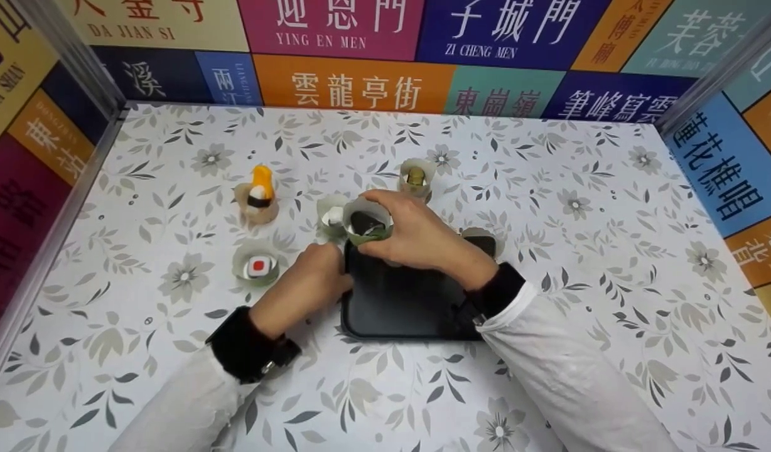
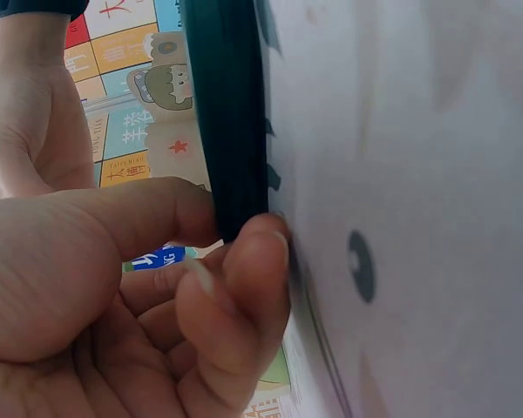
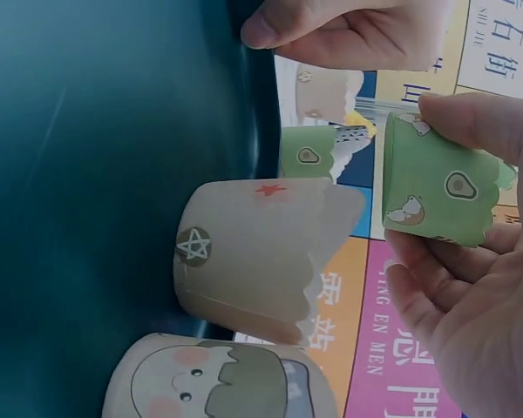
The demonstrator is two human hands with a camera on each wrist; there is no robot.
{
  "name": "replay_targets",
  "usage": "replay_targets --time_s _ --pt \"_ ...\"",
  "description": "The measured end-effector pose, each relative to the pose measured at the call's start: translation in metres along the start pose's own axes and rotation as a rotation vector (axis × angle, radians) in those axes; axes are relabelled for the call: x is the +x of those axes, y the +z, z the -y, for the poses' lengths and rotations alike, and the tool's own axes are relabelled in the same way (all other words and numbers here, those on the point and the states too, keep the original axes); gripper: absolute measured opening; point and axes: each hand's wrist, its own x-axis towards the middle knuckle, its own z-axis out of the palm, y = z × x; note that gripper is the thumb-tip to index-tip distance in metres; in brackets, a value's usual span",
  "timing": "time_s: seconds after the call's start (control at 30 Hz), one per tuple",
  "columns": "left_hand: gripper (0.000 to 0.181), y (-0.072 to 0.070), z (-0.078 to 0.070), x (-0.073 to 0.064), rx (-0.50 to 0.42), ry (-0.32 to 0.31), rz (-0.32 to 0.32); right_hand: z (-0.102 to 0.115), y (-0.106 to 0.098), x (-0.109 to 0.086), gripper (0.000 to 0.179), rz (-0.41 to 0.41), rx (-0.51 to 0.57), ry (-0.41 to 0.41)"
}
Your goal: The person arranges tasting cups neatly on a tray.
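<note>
My left hand [image 1: 316, 273] pinches the left edge of a dark tray [image 1: 404, 307], with thumb and fingertips at the rim [image 2: 231, 131] in the left wrist view. My right hand [image 1: 417, 229] grips a green paper baking cup [image 3: 440, 187] printed with avocados. It is held over the tray's far edge, tilted towards the head camera, with a dark piece [image 1: 365, 221] inside. Just left of it stands a paper cup with a white piece [image 1: 331, 217]. In the right wrist view, a beige cup [image 3: 244, 261] and a cup with a cartoon face [image 3: 183, 383] show beside the tray.
On the left of the flowered table stand a cup with a yellow-topped sushi piece [image 1: 260, 194] and a cup with a red-centred roll [image 1: 258, 267]. Further back is a cup with a green piece [image 1: 415, 177]. A dark-filled cup [image 1: 483, 242] is partly behind my right wrist.
</note>
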Motion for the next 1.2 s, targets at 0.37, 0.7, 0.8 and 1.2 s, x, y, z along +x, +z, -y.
replay_targets --time_s 0.37,0.7,0.8,1.2 --pt "0.016 -0.001 0.002 -0.002 -0.012 0.038 -0.008 -0.001 0.008 0.01 0.063 0.037 -0.037 -0.04" --pt "0.027 0.0 0.005 -0.005 -0.082 0.155 -0.065 0.002 0.015 0.013 0.062 0.026 -0.051 -0.065" --pt "0.021 0.0 0.005 -0.005 -0.079 0.156 -0.063 -0.001 0.017 0.013 0.061 0.043 -0.056 -0.054" --pt "0.011 0.001 0.003 -0.002 -0.019 0.083 -0.041 -0.01 0.022 0.012 0.063 0.074 -0.16 -0.042"
